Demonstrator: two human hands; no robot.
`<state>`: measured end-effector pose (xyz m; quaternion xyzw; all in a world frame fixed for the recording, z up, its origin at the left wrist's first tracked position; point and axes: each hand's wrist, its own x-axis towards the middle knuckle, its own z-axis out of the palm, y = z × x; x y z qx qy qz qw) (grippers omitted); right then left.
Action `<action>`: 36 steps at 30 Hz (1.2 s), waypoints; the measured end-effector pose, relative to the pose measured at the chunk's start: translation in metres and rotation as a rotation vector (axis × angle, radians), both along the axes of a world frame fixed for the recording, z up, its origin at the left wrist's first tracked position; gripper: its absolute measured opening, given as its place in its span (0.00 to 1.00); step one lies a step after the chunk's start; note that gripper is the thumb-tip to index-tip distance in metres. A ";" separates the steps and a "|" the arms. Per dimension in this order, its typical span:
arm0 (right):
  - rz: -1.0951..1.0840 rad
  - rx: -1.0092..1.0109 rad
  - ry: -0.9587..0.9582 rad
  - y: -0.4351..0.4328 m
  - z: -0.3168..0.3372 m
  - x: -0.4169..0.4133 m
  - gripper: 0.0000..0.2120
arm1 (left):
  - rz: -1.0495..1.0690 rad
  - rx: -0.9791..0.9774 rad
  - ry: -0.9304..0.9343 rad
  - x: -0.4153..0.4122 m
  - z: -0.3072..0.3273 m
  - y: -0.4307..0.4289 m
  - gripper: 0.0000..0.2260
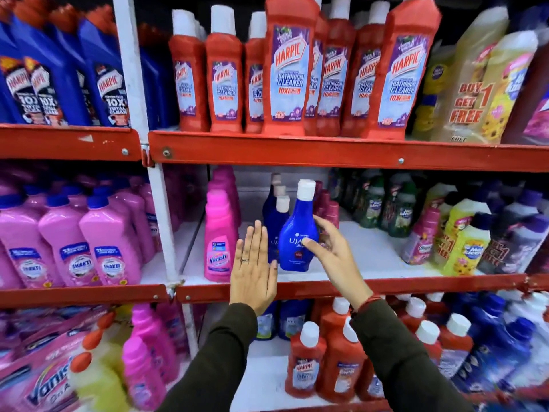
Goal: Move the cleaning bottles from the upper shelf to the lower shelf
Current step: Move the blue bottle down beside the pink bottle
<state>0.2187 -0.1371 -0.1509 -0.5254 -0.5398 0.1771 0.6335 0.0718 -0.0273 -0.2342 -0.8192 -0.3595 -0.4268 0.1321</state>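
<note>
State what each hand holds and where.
Right hand grips the tilted blue bottle at its lower body, around the label. Left hand is flat, open, holding nothing.

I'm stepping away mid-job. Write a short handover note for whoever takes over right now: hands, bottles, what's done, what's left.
Left hand: open, flat, empty, raised in front of the middle shelf edge.
Right hand: fingers around the blue bottle, which is tilted at the middle shelf front; whether it is being set down or picked up cannot be told.
More blue bottles stand behind it; a pink bottle stands to their left.
Red bottles line the top shelf; more red ones stand on the bottom shelf.
Done: cannot be judged from this view.
Left: settle the blue bottle, then continue moving bottles down.
</note>
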 end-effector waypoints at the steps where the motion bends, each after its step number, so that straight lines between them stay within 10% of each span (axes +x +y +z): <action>1: 0.001 -0.021 -0.021 0.005 -0.008 0.000 0.21 | 0.009 -0.027 0.021 -0.001 -0.008 0.000 0.32; 36: 0.053 -0.150 -0.008 0.064 -0.076 0.000 0.27 | 0.137 -0.159 0.145 -0.006 -0.042 0.011 0.31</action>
